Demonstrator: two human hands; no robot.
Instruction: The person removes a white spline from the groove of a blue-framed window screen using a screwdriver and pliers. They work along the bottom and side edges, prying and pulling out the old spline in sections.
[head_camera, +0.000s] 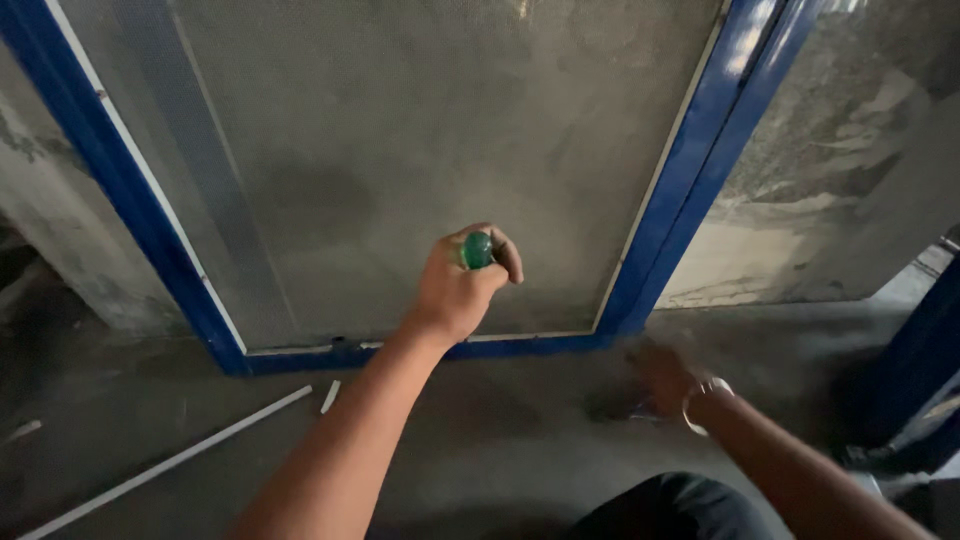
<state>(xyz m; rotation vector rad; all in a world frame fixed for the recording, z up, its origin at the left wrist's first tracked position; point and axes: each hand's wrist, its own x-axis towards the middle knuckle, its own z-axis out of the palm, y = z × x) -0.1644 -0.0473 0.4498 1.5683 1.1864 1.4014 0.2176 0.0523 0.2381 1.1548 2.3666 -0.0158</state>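
My left hand (456, 288) is raised in front of a blue-framed mesh screen panel (400, 150) that leans against the wall. Its fingers are wrapped around the green handle of a tool (477, 250), whose tip is hidden behind the hand. My right hand (665, 375), with a metal bracelet on the wrist, is down on the concrete floor near the panel's lower right corner. It is blurred and rests on or beside a small dark object (630, 408); I cannot tell whether it grips it.
A long white strip (170, 460) and a short white piece (330, 397) lie on the floor at left. Another blue frame (915, 380) stands at the right edge. Rough concrete wall (850, 150) flanks the panel. My dark-trousered knee (670, 510) is at the bottom.
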